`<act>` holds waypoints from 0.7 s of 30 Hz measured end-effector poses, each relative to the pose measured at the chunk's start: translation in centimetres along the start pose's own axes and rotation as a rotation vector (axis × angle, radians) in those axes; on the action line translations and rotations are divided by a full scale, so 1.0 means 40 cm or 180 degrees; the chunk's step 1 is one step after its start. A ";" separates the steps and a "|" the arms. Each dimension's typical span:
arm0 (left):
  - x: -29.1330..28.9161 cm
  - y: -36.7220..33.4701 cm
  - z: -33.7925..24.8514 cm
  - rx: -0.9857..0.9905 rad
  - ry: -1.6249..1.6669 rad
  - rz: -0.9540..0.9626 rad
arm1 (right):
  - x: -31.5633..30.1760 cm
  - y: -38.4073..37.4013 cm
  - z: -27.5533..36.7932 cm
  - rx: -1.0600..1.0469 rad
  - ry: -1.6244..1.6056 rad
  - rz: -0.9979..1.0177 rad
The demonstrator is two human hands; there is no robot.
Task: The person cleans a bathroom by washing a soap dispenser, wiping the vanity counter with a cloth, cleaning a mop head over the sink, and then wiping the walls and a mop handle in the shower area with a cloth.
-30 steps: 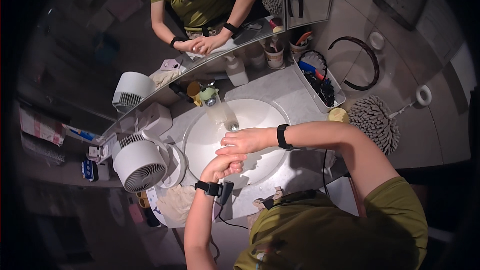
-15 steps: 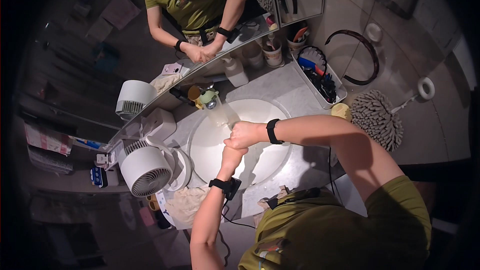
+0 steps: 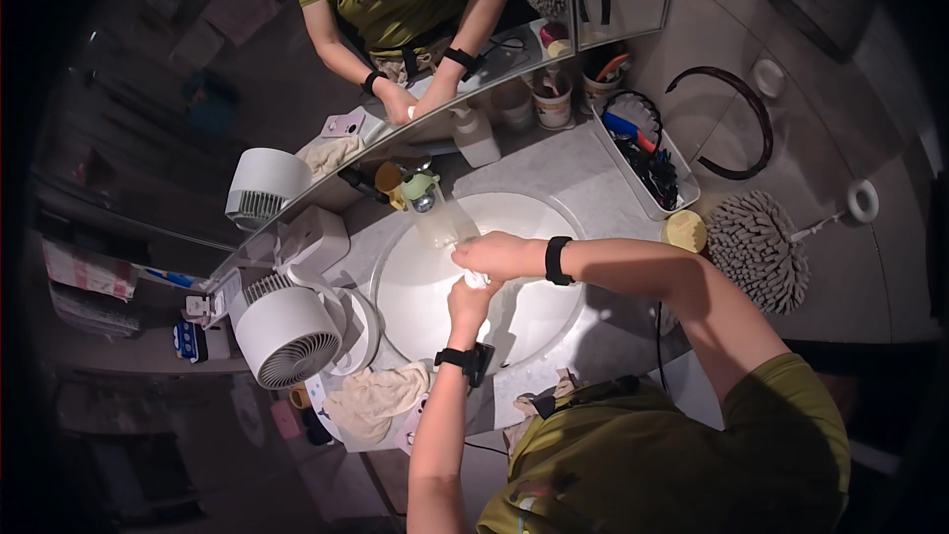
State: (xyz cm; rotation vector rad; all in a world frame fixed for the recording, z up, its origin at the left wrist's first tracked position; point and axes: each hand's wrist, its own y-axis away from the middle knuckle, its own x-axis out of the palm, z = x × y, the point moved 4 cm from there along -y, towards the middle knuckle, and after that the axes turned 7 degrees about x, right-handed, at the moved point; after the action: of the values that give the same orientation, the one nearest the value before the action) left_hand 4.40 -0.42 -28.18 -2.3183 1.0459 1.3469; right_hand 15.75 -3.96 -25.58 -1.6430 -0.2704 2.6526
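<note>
Both my hands are together over the white round sink (image 3: pixel 405 287), close to the tap. A small white wad (image 3: pixel 476 279) shows between them; I cannot tell whether it is wet cloth or lather. My right hand (image 3: pixel 494 254) curls over it from above, fingers closed. From below, my left hand (image 3: pixel 468 305) closes on the wad, its fingers partly hidden by the right. Just beyond the hands stands the tap (image 3: pixel 423 200), with a green cap-like piece and a translucent spout (image 3: pixel 435 229) reaching toward my right hand. Each wrist wears a black band.
At the left of the counter stand a white fan (image 3: pixel 287 336) and a crumpled beige cloth (image 3: pixel 376 401). Behind the sink are a white pump bottle (image 3: pixel 476 138) and cups (image 3: pixel 552 102). A white tray of odds and ends (image 3: pixel 647 163) and a grey chenille duster (image 3: pixel 756 252) are at right.
The white wad now shows between my hands, where before they were clasped tightly with nothing visible. My left hand has shifted slightly right and down. The whole view has moved a little.
</note>
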 end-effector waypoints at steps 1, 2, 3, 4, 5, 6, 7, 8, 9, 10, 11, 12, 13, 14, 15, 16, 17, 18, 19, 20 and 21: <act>0.021 0.005 0.019 -0.0279 0.0942 0.0260 | 0.005 -0.007 -0.027 0.0002 0.0005 0.0008; 0.041 0.014 0.036 -0.0563 0.1885 0.0516 | 0.006 -0.019 -0.067 0.0197 -0.0191 0.0074; 0.037 0.027 0.013 -0.0609 0.2021 0.0720 | 0.003 -0.024 -0.123 0.0436 -0.0385 0.0136; 0.035 0.042 0.014 -0.0604 0.2193 0.0710 | -0.020 -0.036 -0.167 0.0704 -0.0584 -0.0052; 0.034 0.058 0.017 -0.0600 0.2365 0.0698 | -0.041 -0.051 -0.209 0.0969 -0.0782 -0.0240; 0.021 0.077 0.018 -0.0490 0.2464 0.0552 | -0.072 -0.067 -0.235 0.1444 -0.0790 -0.0870; -0.005 0.101 -0.006 -0.0328 0.2828 0.0383 | -0.110 -0.076 -0.254 0.1921 -0.0783 -0.1502; -0.015 0.115 -0.001 -0.0443 0.2875 0.0447 | -0.139 -0.091 -0.270 0.2288 -0.0720 -0.1768; -0.021 0.131 0.009 -0.0556 0.2923 0.0508 | -0.169 -0.106 -0.282 0.2649 -0.0651 -0.2035; -0.028 0.147 0.021 -0.0588 0.2938 0.0484 | -0.187 -0.134 -0.292 0.2629 -0.0658 -0.1999; -0.034 0.162 0.032 -0.0548 0.3012 0.0406 | -0.197 -0.160 -0.309 0.2880 -0.0817 -0.1818; -0.045 0.178 0.040 -0.0503 0.3082 0.0325 | -0.198 -0.183 -0.326 0.3127 -0.0971 -0.1636; -0.049 0.184 0.034 -0.0500 0.3097 0.0340 | -0.187 -0.191 -0.364 0.3141 -0.0954 -0.1635; -0.054 0.191 0.025 -0.0544 0.3164 0.0343 | -0.191 -0.191 -0.389 0.2920 -0.0486 -0.2123; -0.062 0.199 0.024 -0.0603 0.3227 0.0317 | -0.185 -0.197 -0.409 0.2651 -0.0031 -0.2582; -0.068 0.210 0.029 -0.0573 0.3277 0.0315 | -0.178 -0.202 -0.423 0.2601 0.0059 -0.2652; -0.070 0.217 0.035 -0.0582 0.3286 0.0302 | -0.174 -0.203 -0.442 0.2589 0.0058 -0.2640; -0.069 0.226 0.043 -0.0612 0.3348 0.0220 | -0.171 -0.207 -0.447 0.2571 -0.0055 -0.2513; -0.069 0.233 0.049 -0.0634 0.3409 0.0141 | -0.168 -0.208 -0.451 0.2555 -0.0162 -0.2393; -0.070 0.236 0.054 -0.0640 0.3423 0.0123 | -0.169 -0.203 -0.451 0.2536 -0.0157 -0.2380; -0.067 0.240 0.058 -0.0673 0.3419 0.0170 | -0.174 -0.196 -0.441 0.2538 -0.0142 -0.2165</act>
State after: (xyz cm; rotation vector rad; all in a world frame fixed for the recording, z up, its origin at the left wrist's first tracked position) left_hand -4.63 -4.73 -25.97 -3.2456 1.2253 0.0981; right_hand 33.92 5.59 -25.88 -0.9921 0.1888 1.8946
